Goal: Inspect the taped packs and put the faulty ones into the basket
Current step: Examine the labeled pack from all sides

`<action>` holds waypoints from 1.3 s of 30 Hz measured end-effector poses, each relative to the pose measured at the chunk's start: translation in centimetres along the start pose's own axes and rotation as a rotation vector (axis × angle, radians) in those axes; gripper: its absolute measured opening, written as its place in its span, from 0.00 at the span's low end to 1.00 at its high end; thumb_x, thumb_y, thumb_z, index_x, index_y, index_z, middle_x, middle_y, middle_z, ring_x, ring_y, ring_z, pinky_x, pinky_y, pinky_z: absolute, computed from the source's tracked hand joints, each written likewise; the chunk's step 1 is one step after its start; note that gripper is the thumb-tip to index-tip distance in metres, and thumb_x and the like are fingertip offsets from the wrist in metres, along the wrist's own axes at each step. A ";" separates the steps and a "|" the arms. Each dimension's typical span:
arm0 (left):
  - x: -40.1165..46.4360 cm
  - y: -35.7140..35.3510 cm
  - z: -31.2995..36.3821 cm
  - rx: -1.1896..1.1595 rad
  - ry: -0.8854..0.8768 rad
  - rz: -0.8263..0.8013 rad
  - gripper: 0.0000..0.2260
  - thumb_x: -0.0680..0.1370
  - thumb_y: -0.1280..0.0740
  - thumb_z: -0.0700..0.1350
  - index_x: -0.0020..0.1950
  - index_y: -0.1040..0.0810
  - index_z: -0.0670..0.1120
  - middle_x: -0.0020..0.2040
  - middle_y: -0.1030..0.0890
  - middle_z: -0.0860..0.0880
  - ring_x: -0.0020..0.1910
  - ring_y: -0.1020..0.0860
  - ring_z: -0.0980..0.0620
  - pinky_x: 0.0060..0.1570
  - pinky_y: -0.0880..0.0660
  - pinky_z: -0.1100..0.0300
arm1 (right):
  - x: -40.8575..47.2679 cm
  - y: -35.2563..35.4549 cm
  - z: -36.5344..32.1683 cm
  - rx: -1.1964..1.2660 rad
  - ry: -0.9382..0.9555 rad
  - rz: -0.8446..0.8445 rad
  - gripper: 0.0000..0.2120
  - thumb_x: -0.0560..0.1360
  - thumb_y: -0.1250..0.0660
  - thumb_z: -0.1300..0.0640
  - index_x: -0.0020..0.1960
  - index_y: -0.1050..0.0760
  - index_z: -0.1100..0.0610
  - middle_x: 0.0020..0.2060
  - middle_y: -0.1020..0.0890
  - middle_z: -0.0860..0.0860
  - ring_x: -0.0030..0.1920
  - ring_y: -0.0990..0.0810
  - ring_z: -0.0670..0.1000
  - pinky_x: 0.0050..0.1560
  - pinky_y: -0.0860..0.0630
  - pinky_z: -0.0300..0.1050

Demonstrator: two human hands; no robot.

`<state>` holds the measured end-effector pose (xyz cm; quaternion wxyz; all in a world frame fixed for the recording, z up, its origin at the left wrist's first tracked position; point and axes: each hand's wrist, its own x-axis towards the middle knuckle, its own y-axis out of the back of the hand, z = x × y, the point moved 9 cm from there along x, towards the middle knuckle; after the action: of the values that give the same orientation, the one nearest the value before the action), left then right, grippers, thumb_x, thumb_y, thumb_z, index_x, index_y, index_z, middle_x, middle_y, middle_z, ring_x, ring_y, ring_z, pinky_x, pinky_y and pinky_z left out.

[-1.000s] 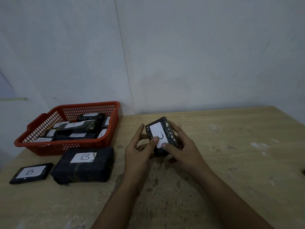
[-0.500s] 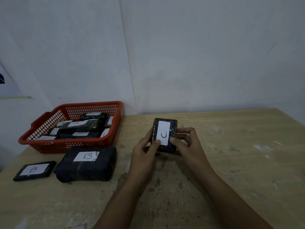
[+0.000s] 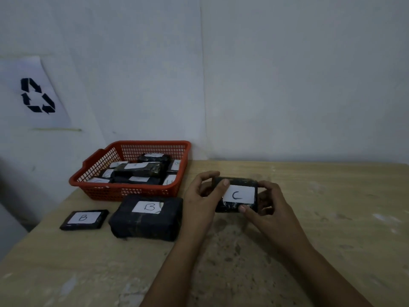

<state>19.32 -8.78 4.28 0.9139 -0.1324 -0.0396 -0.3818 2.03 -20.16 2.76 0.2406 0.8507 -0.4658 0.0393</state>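
A black taped pack with a white label marked C (image 3: pixel 238 194) is held just above the table, its long side level. My left hand (image 3: pixel 202 196) grips its left end, thumb on the front face. My right hand (image 3: pixel 269 206) grips its right end, thumb at the lower edge. The red mesh basket (image 3: pixel 104 185) stands at the back left and holds several black labelled packs. In front of the basket lie a large black pack marked B (image 3: pixel 147 218) and a small flat pack marked B (image 3: pixel 85 219).
The wooden table (image 3: pixel 321 229) runs to a pale wall behind. A paper sheet with a recycling symbol (image 3: pixel 36 95) hangs on the left wall above the basket. The table's left edge falls away just beyond the small flat pack.
Both hands have turned the C pack from tilted, through upright, to lying level, so the label now reads the right way up. The camera has tilted up, showing more wall.
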 end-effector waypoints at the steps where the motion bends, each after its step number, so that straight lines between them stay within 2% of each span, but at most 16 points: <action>1: 0.0 0.2 0.3 0.020 -0.008 -0.002 0.10 0.80 0.23 0.47 0.61 0.15 0.49 0.54 0.11 0.46 0.55 0.12 0.47 0.54 0.13 0.46 | -0.1 -0.2 -0.2 0.025 0.012 -0.001 0.36 0.71 0.23 0.38 0.73 0.37 0.34 0.45 0.17 0.45 0.45 0.16 0.44 0.43 0.20 0.40; 3: 0.1 0.5 0.8 0.044 -0.006 0.003 0.09 0.81 0.24 0.48 0.61 0.13 0.50 0.54 0.11 0.49 0.54 0.12 0.50 0.52 0.13 0.51 | -0.3 -0.5 -0.7 0.043 0.040 -0.005 0.41 0.71 0.24 0.37 0.78 0.40 0.33 0.43 0.16 0.47 0.44 0.16 0.46 0.45 0.19 0.43; 5: 0.3 1.0 1.4 0.036 0.003 0.022 0.09 0.82 0.26 0.49 0.62 0.13 0.50 0.53 0.11 0.50 0.53 0.12 0.54 0.48 0.16 0.60 | -0.4 -0.8 -1.4 0.054 0.082 -0.014 0.39 0.70 0.24 0.37 0.78 0.35 0.34 0.45 0.16 0.47 0.47 0.16 0.47 0.48 0.18 0.44; 7: 0.5 1.5 1.8 0.050 0.008 0.026 0.09 0.84 0.27 0.50 0.61 0.12 0.50 0.53 0.11 0.51 0.52 0.12 0.55 0.45 0.18 0.64 | -0.4 -1.0 -1.9 0.090 0.105 -0.016 0.37 0.68 0.22 0.39 0.75 0.28 0.36 0.49 0.16 0.47 0.50 0.16 0.47 0.51 0.17 0.44; 10: 0.1 2.0 1.9 0.100 -0.008 0.014 0.06 0.85 0.29 0.51 0.53 0.11 0.55 0.48 0.10 0.51 0.48 0.12 0.55 0.42 0.17 0.63 | -0.7 -1.4 -2.3 0.094 0.127 -0.030 0.37 0.65 0.19 0.41 0.72 0.24 0.37 0.54 0.15 0.44 0.52 0.16 0.47 0.52 0.17 0.41; 12: -0.3 2.5 1.5 0.131 -0.005 0.040 0.08 0.84 0.29 0.52 0.49 0.12 0.58 0.46 0.10 0.52 0.46 0.12 0.55 0.43 0.16 0.61 | -0.7 -1.5 -2.2 0.070 0.141 -0.033 0.37 0.64 0.15 0.42 0.71 0.23 0.37 0.55 0.15 0.43 0.52 0.16 0.48 0.54 0.17 0.44; 14: -0.6 3.1 1.2 0.163 -0.008 0.076 0.08 0.84 0.29 0.53 0.48 0.12 0.57 0.44 0.10 0.52 0.46 0.12 0.54 0.45 0.15 0.55 | -0.9 -1.9 -2.2 0.037 0.151 -0.055 0.39 0.62 0.13 0.40 0.71 0.24 0.38 0.59 0.16 0.42 0.54 0.16 0.47 0.55 0.17 0.45; 16: -0.9 3.5 1.2 0.204 -0.028 0.085 0.08 0.84 0.29 0.53 0.49 0.11 0.57 0.44 0.10 0.53 0.45 0.12 0.54 0.47 0.14 0.52 | -1.1 -2.5 -2.7 -0.045 0.192 -0.087 0.44 0.61 0.14 0.40 0.74 0.27 0.39 0.63 0.22 0.39 0.59 0.18 0.44 0.56 0.19 0.41; 19: -1.6 3.8 1.8 0.222 -0.055 0.090 0.07 0.84 0.28 0.54 0.48 0.11 0.59 0.43 0.10 0.55 0.45 0.12 0.56 0.47 0.14 0.55 | -1.5 -3.4 -3.6 -0.136 0.260 -0.121 0.46 0.66 0.14 0.45 0.78 0.32 0.39 0.67 0.26 0.37 0.64 0.22 0.41 0.59 0.21 0.41; 23: -2.1 6.0 3.3 0.223 -0.050 0.111 0.05 0.82 0.26 0.53 0.48 0.12 0.58 0.43 0.11 0.56 0.44 0.13 0.59 0.41 0.17 0.64 | -2.4 -4.8 -5.9 -0.203 0.327 -0.176 0.43 0.67 0.21 0.37 0.79 0.34 0.40 0.66 0.26 0.35 0.66 0.23 0.41 0.59 0.24 0.38; 25: -2.4 8.0 4.3 0.288 -0.067 0.126 0.04 0.81 0.25 0.55 0.50 0.11 0.58 0.44 0.11 0.60 0.45 0.13 0.62 0.43 0.18 0.66 | -3.0 -6.2 -7.1 -0.235 0.357 -0.218 0.41 0.68 0.22 0.37 0.77 0.32 0.42 0.65 0.27 0.34 0.65 0.24 0.39 0.59 0.25 0.34; 29: -3.8 12.7 5.8 0.400 -0.092 0.155 0.12 0.81 0.27 0.58 0.59 0.10 0.55 0.46 0.11 0.59 0.47 0.14 0.63 0.45 0.17 0.64 | -4.1 -9.5 -9.3 -0.267 0.355 -0.229 0.41 0.68 0.21 0.35 0.77 0.32 0.43 0.65 0.27 0.34 0.64 0.25 0.36 0.57 0.28 0.29; 33: -5.9 18.6 8.2 0.667 -0.195 0.160 0.14 0.81 0.28 0.60 0.63 0.12 0.57 0.49 0.13 0.66 0.53 0.18 0.71 0.49 0.23 0.74 | -6.0 -14.0 -10.9 -0.280 0.350 -0.237 0.43 0.66 0.21 0.35 0.76 0.33 0.42 0.65 0.25 0.35 0.62 0.25 0.36 0.59 0.25 0.35; 35: -7.0 22.2 8.9 0.807 -0.224 0.196 0.16 0.81 0.30 0.62 0.63 0.12 0.57 0.47 0.16 0.70 0.51 0.18 0.71 0.49 0.21 0.71 | -6.9 -16.2 -11.8 -0.283 0.349 -0.241 0.42 0.66 0.21 0.35 0.76 0.33 0.41 0.66 0.24 0.36 0.62 0.24 0.37 0.58 0.25 0.34; 37: -8.3 25.9 9.3 0.903 -0.233 0.244 0.20 0.80 0.34 0.65 0.62 0.11 0.56 0.48 0.14 0.67 0.47 0.17 0.67 0.47 0.18 0.63 | -7.8 -18.6 -12.6 -0.296 0.358 -0.257 0.42 0.67 0.21 0.35 0.76 0.33 0.42 0.68 0.23 0.38 0.63 0.24 0.39 0.60 0.25 0.35; 39: -9.4 29.4 9.5 1.042 -0.250 0.265 0.19 0.82 0.33 0.63 0.62 0.11 0.54 0.53 0.11 0.59 0.47 0.18 0.67 0.45 0.23 0.67 | -8.4 -21.3 -13.4 -0.317 0.355 -0.294 0.43 0.68 0.22 0.35 0.78 0.34 0.43 0.71 0.26 0.39 0.67 0.25 0.41 0.64 0.25 0.39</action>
<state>33.81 20.07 5.56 0.8871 0.2890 -0.3146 -0.1748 16.69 1.95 4.18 0.4515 0.8407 -0.2885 0.0791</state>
